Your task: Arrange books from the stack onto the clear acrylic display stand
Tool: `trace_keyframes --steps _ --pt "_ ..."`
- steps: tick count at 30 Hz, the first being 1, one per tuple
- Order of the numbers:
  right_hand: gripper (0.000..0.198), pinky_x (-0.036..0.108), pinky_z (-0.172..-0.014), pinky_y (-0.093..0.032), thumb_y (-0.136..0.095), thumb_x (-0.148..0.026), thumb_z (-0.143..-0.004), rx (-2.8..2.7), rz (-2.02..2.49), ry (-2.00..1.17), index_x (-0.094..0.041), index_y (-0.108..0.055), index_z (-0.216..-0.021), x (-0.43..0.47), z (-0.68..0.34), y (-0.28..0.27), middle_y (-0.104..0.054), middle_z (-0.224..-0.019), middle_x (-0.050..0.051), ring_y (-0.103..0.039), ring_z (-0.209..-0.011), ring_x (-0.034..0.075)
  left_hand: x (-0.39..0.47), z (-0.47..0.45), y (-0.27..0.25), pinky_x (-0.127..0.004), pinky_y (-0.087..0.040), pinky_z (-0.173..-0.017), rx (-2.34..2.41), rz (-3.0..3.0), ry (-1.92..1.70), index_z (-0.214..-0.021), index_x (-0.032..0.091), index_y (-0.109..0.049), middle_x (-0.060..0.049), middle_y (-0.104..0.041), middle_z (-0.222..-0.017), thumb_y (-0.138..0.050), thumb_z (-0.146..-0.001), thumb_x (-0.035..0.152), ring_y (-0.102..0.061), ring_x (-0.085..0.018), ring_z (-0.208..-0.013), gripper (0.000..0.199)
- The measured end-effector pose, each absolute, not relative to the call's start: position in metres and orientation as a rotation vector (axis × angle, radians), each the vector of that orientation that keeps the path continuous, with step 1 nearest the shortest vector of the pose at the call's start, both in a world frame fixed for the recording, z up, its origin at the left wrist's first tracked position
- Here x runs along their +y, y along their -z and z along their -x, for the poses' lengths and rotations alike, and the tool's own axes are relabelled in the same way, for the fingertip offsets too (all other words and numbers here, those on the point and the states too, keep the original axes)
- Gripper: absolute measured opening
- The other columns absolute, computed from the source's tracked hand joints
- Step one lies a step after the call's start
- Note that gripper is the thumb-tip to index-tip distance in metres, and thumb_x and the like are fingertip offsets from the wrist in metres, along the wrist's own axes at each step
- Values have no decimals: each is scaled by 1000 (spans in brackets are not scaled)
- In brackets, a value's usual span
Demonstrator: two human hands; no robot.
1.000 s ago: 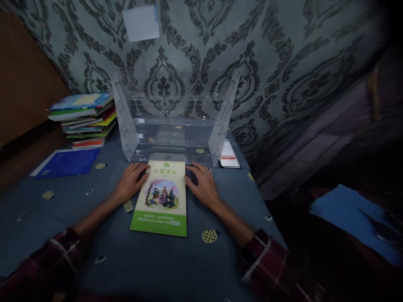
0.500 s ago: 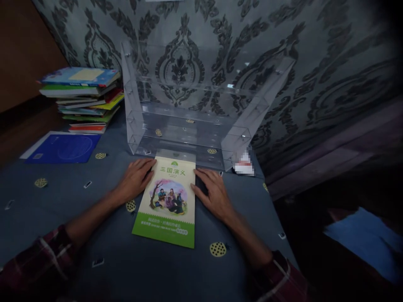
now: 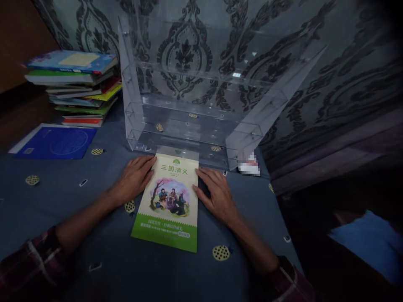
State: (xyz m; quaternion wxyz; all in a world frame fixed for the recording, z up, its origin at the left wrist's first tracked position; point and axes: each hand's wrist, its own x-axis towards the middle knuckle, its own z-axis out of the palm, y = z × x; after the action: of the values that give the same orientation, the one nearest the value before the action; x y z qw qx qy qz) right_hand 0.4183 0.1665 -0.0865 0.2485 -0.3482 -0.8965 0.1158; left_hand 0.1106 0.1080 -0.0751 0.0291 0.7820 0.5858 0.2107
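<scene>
A book (image 3: 172,201) with a cream and green cover and a painted scene of seated figures lies face up in front of me. My left hand (image 3: 135,178) rests on the cloth with its fingertips at the book's upper left edge. On the opposite side, my right hand (image 3: 217,195) lies with fingers stretched and thumb apart, touching the right edge. Neither hand is wrapped round the book. Directly behind the book stands a clear acrylic rack (image 3: 189,126) with tiered shelves; the book's top end meets its front.
To the left is a stack of books (image 3: 75,88), with a blue book (image 3: 56,142) lying in front of it. A small blurred-out item (image 3: 250,164) sits by the rack's right foot. The patterned tablecloth (image 3: 103,218) drops off at the right, beyond which lies something blue (image 3: 368,243).
The view has shifted slightly closer, so the rack and stack look a little larger. Both hands stay at the book's sides, and the book appears not to have moved.
</scene>
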Motion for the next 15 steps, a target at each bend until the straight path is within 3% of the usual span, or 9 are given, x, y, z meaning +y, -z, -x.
trace_keyframes --steps 15 --pt "51 57 -108 -45 -43 -50 -104 -2450 972 -343 -19 -57 -142 167 -417 86 -65 -137 15 -56 -128 33 111 -110 76 -55 -48 -106 1734 -2490 -728 -136 20 -60 -15 -59 -138 -36 -105 31 -55 -32 -129 40"
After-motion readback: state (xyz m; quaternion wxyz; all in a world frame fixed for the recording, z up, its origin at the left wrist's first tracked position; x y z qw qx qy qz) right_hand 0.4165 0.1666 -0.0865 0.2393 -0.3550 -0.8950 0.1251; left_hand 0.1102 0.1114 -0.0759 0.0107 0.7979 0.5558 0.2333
